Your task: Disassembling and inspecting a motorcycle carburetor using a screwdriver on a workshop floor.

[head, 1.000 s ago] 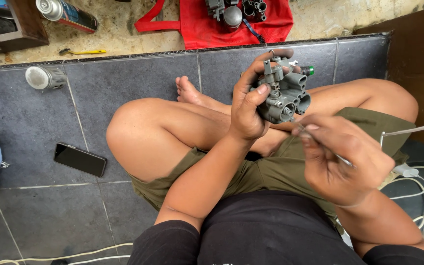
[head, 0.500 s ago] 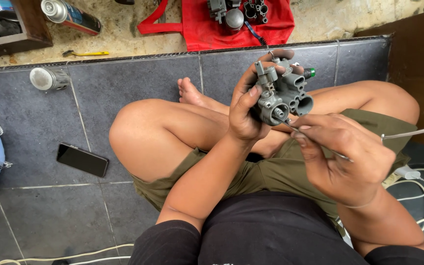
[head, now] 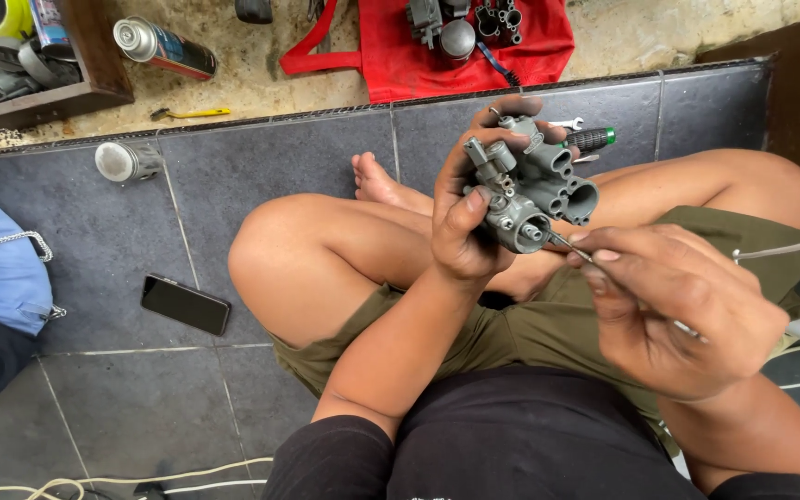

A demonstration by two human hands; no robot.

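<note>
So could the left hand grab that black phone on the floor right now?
Probably not right away. The left hand is wrapped around the grey carburetor, so it is full. The black phone lies on the tiles beyond the bent knee; nothing covers it.

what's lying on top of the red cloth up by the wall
On the red cloth lie grey metal engine parts, a round cap among them. The picture's top edge cuts them off, so the rest is unseen.

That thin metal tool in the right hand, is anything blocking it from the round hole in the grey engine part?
Nothing visible blocks it. The thin metal tool in the right hand has its tip right at the round opening of the grey metal carburetor, which the left hand holds up above the lap.
</note>
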